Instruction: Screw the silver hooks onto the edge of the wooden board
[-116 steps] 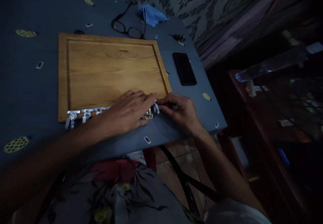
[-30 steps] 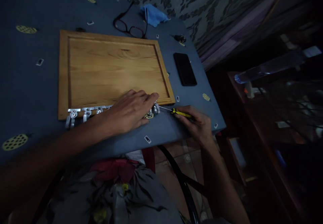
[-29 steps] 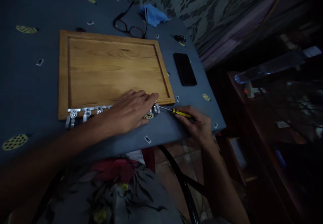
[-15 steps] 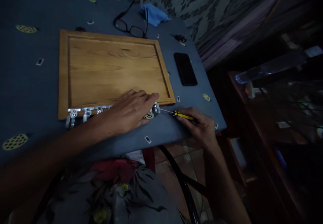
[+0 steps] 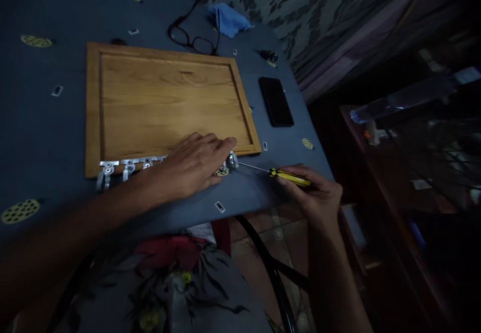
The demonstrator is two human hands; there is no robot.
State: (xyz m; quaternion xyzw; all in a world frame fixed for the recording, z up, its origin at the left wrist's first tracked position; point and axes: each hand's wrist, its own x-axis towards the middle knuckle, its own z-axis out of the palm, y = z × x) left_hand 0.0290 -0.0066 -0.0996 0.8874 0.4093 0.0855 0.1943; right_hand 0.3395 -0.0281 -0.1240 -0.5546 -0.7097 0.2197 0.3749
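Observation:
A framed wooden board lies flat on the cloth-covered table. Along its near edge runs a metal hook rail with several silvery hooks. My left hand rests over the rail's right part, fingers bent across the board's edge and gripping there; it hides the middle of the rail. In my right hand is a screwdriver with a yellow and black handle. Its thin shaft points left, and the tip is at the rail's right-end hook, beside my left thumb and fingers. Whether the tip touches a screw I cannot tell.
Beyond the board lie eyeglasses and a blue cloth. A black phone is to the board's right, with a small dark object farther back. A chair's black frame shows below the table edge.
My right hand has drawn the screwdriver to the right, and more of its shaft shows now. My left hand stays in place on the rail and board.

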